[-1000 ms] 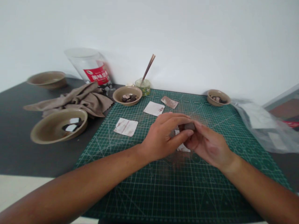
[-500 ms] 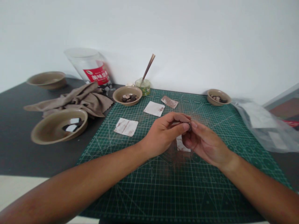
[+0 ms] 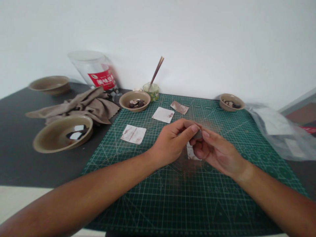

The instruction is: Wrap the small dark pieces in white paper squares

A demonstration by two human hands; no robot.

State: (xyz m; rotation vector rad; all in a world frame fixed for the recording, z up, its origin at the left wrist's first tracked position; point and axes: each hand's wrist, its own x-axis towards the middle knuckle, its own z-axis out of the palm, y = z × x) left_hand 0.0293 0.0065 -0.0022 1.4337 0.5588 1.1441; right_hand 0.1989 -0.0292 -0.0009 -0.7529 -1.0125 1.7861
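Observation:
My left hand [image 3: 171, 140] and my right hand [image 3: 221, 149] meet above the middle of the green cutting mat [image 3: 187, 204]. Pinched between their fingers is a small dark grey-brown piece [image 3: 198, 134]; its edges are partly covered, and its exact kind does not show. The left thumb lies along the piece, while the right thumb and fingers grip its right side. Below the hands lies a brown-stained white paper square [image 3: 192, 154], mostly hidden by the fingers. Reddish-brown dust is spread on the mat around them.
Stained white papers [image 3: 133, 134] and a brownish sheet [image 3: 179, 107] lie on the mat. Bowls of dark pieces stand at back left [image 3: 134, 95], back right [image 3: 230, 98] and left [image 3: 49, 141]. Nearby are a brown cloth [image 3: 93, 105], clear jar [image 3: 91, 65], green cup [image 3: 153, 93] and plastic bag [image 3: 274, 128].
The dark piece has turned between my fingers, so a broader grey face shows beside the left thumb. The left thumb has shifted slightly up and left. The surroundings are unchanged.

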